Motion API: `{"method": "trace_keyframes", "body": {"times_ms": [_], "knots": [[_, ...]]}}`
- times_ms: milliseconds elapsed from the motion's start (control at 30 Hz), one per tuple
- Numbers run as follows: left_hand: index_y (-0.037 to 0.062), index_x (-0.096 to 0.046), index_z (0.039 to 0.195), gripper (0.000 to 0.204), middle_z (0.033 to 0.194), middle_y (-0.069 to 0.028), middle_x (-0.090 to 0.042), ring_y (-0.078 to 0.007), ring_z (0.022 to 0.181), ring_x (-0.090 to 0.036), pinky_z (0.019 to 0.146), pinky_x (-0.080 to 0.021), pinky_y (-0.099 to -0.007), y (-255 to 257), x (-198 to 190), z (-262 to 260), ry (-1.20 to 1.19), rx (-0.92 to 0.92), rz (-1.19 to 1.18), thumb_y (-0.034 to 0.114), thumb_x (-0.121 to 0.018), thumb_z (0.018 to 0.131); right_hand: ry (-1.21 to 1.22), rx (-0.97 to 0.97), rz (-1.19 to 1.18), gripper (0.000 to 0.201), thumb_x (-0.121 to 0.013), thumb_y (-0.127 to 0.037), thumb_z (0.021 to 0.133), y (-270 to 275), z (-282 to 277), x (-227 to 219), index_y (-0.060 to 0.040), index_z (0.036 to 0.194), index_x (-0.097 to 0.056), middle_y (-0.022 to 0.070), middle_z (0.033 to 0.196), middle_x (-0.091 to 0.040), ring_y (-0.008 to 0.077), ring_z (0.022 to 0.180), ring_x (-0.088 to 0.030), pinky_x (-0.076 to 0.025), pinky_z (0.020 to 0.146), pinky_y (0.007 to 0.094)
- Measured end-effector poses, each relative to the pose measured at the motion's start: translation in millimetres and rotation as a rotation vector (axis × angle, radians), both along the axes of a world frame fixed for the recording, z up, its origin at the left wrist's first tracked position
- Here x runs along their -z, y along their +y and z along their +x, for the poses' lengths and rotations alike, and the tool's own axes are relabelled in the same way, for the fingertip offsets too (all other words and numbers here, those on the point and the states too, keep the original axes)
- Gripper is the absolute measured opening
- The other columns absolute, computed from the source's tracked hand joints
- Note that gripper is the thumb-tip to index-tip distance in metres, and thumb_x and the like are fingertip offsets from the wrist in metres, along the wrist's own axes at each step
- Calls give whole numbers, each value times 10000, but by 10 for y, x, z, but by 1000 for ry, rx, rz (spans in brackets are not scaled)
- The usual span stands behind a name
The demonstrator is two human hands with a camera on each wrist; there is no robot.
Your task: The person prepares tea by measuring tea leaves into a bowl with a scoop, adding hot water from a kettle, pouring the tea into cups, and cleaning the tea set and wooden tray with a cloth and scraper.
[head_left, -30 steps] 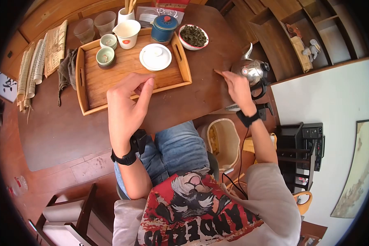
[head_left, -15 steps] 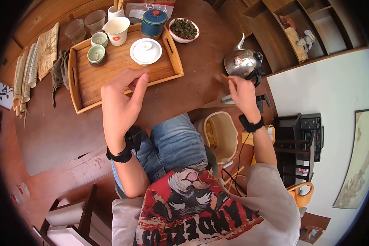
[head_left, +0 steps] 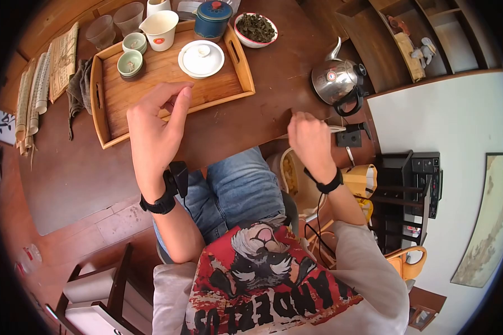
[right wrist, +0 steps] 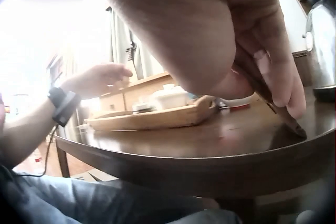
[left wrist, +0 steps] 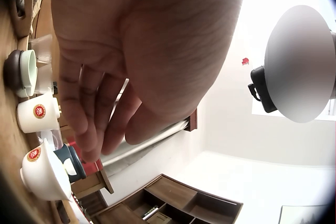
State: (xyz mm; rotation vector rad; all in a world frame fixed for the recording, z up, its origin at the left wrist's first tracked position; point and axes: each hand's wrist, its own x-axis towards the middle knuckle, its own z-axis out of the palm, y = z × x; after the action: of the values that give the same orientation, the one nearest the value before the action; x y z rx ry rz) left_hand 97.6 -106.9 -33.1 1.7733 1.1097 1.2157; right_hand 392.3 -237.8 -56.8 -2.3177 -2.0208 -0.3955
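My right hand (head_left: 310, 139) grips a thin brown wooden stick (right wrist: 290, 123) at the table's near edge, left of the steel kettle (head_left: 334, 81). In the right wrist view the stick slants down, its far tip close over the tabletop. My left hand (head_left: 155, 125) hovers over the near edge of the wooden tray (head_left: 167, 114), fingers loosely bent and holding nothing. On the tray stand a white lidded bowl (head_left: 201, 60), a white pitcher (head_left: 160, 32), small green cups (head_left: 130, 63) and a blue lidded jar (head_left: 212, 22).
A white bowl of dark tea leaves (head_left: 256, 29) is right of the tray. Glass cups (head_left: 101, 33), a dark cloth (head_left: 81, 89) and rolled mats (head_left: 39, 84) lie at the left. A bin (head_left: 313, 195) stands below the table edge.
My right hand has moved away from the kettle, left and toward the near table edge, with the stick still in it. The left hand stays over the tray's near edge.
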Motion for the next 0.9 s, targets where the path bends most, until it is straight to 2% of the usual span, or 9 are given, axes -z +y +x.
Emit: {"method": "trace_keyframes", "body": {"times_ms": [100,200,300,400,433,500,567,733,900], "knots": [[-36,-822,1114,170,854,-129,-758,-166,731,-670,722,-539,-314,-5,-3,-1,3,-2,-7,94,-751,1030,66,-7,-1,188,-657,-145,1035,-47,-86,22,-8,924,-722,220,843,-760,392,764,-780,-633,661,469],[-36,-824,1116,171,851,-128,-759,-166,733,-677,725,-542,-314,-2,-4,-23,8,-8,4,94,-751,1031,202,-15,-50,182,-659,-137,1044,11,103,-207,11,1005,-758,230,938,-781,431,800,-763,-635,707,484],[-37,-825,1115,172,857,-128,-767,-164,737,-683,730,-546,-313,-12,20,-28,11,-16,1,94,-750,1032,385,-147,70,184,-681,-121,1043,196,324,-326,8,1117,-790,220,1065,-799,444,912,-761,-636,807,486],[-39,-825,1113,173,872,-131,-779,-163,743,-691,736,-551,-311,-17,7,-20,18,-16,0,95,-749,1033,525,-427,-65,242,-713,-114,1027,554,546,-300,-17,1230,-804,189,1199,-801,406,1078,-763,-624,942,457],[-40,-825,1112,174,881,-133,-785,-163,747,-696,739,-553,-311,-21,1,-25,27,-12,-2,95,-748,1034,529,-429,-61,242,-713,-114,1027,651,567,-245,-17,1230,-804,189,1199,-801,406,1078,-763,-624,942,457],[-41,-825,1111,175,882,-133,-786,-163,749,-698,740,-553,-310,-24,-13,-31,31,-18,8,97,-748,1034,522,-596,-67,247,-708,-113,1029,784,585,-104,-23,1239,-803,169,1203,-809,378,1104,-766,-625,961,449],[-41,-825,1110,176,883,-133,-788,-163,751,-701,740,-553,-310,-25,-12,-33,34,-22,14,98,-748,1035,504,-582,-108,277,-695,-93,1032,752,537,-148,-20,1284,-787,174,1250,-798,381,1150,-757,-618,996,449],[-42,-824,1109,175,872,-132,-785,-166,749,-699,736,-552,-313,-11,-11,10,25,-29,-12,96,-753,1029,394,-616,-150,410,-684,-28,972,393,587,-63,-4,1378,-737,178,1395,-748,379,1279,-714,-602,1076,455],[-36,-825,1103,170,864,-137,-778,-171,752,-709,735,-553,-313,-8,8,42,40,-15,-4,99,-755,1027,438,-655,-201,368,-672,-31,975,93,698,-256,-25,1332,-765,171,1346,-770,363,1243,-732,-605,1078,457]]}}
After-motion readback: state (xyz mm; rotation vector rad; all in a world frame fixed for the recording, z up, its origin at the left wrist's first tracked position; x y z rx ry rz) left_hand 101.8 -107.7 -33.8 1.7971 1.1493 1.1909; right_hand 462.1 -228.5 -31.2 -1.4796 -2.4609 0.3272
